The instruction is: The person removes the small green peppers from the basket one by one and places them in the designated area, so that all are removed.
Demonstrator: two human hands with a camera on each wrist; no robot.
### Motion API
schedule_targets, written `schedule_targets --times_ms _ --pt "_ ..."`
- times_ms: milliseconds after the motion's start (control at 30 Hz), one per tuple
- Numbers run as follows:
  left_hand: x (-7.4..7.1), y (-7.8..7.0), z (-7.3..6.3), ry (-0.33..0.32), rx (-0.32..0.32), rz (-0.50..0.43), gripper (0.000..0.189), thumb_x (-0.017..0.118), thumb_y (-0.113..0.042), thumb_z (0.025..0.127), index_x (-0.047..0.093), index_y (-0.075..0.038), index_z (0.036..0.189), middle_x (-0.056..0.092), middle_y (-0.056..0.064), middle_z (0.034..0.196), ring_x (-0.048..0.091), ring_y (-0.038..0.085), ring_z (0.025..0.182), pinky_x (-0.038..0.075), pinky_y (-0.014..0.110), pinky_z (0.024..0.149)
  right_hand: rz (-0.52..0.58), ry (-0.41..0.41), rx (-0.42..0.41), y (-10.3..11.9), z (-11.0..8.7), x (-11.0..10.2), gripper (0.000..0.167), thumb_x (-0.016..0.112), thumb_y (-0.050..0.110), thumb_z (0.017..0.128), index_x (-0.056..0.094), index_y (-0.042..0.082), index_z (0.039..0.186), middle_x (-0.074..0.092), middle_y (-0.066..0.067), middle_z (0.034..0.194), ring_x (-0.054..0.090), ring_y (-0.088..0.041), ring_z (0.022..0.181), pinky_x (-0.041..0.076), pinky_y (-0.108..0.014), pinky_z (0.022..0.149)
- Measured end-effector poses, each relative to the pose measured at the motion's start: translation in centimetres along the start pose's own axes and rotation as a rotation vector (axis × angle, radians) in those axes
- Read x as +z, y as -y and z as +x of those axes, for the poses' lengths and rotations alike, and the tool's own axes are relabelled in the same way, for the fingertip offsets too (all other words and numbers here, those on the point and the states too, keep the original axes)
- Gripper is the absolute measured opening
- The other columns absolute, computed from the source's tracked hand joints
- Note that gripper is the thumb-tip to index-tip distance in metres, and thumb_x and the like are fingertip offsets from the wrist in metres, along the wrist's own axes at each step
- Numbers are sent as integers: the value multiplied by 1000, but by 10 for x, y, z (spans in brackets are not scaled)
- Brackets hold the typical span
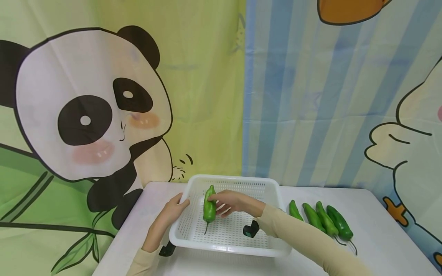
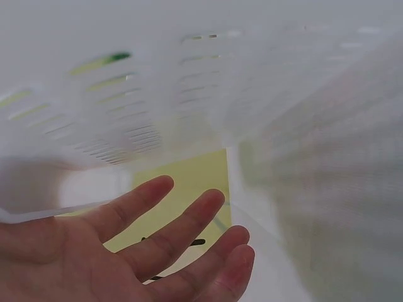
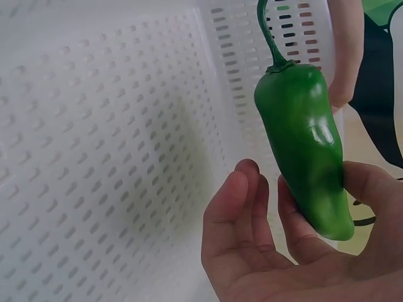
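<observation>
A white perforated plastic basket (image 1: pixel 228 248) sits on the table. My left hand (image 1: pixel 174 210) holds its left rim, thumb over the top edge; the left wrist view shows the fingers (image 2: pixel 182 233) along the outer wall. Above the basket's inside, my right hand (image 1: pixel 232 201) pinches a green pepper (image 1: pixel 209 209) near its tip between thumb and finger. The pepper's stem hangs downward in the head view. In the right wrist view the same pepper (image 3: pixel 302 138) looks glossy, and the other fingers (image 3: pixel 227 207) are curled apart from it.
Several green peppers (image 1: pixel 312 216) lie side by side on the white table (image 1: pixel 366 214), right of the basket. One is partly behind my right sleeve (image 1: pixel 304 237). Curtains with a panda print (image 1: pixel 96 103) and blue stripes (image 1: pixel 310 96) hang behind the table.
</observation>
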State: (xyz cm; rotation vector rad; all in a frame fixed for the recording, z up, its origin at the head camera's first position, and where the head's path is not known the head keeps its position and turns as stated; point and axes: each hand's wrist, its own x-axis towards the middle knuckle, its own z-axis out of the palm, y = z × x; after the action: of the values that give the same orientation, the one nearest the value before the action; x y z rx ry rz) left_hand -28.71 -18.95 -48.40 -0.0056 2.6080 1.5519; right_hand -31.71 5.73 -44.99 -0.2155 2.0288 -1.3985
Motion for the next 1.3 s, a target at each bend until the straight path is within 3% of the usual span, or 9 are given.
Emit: schedule_targets --times_ms 300,967,1300 --pt "1 0 -1 9 -8 -25 47 52 -28 103 48 -7 145 70 20 109 73 24 73 64 39 56 32 42 -16 -1 -23 -16 35 58 42 98 69 10 109 70 -2 91 69 -16 81 61 -31 72" --pt "1 -2 -1 11 -9 -6 48 50 -30 104 45 -9 147 69 20 109 72 23 74 63 38 56 89 84 -27 -9 -81 -42 37 57 40 99 65 8 115 65 -5 95 68 -16 79 61 -29 71" --pt "3 0 0 7 -21 -15 47 50 -28 104 46 -9 147 69 19 109 72 23 74 63 38 56 85 136 -125 -18 -114 -69 34 55 36 102 63 5 113 67 -2 95 68 -15 85 61 -35 80"
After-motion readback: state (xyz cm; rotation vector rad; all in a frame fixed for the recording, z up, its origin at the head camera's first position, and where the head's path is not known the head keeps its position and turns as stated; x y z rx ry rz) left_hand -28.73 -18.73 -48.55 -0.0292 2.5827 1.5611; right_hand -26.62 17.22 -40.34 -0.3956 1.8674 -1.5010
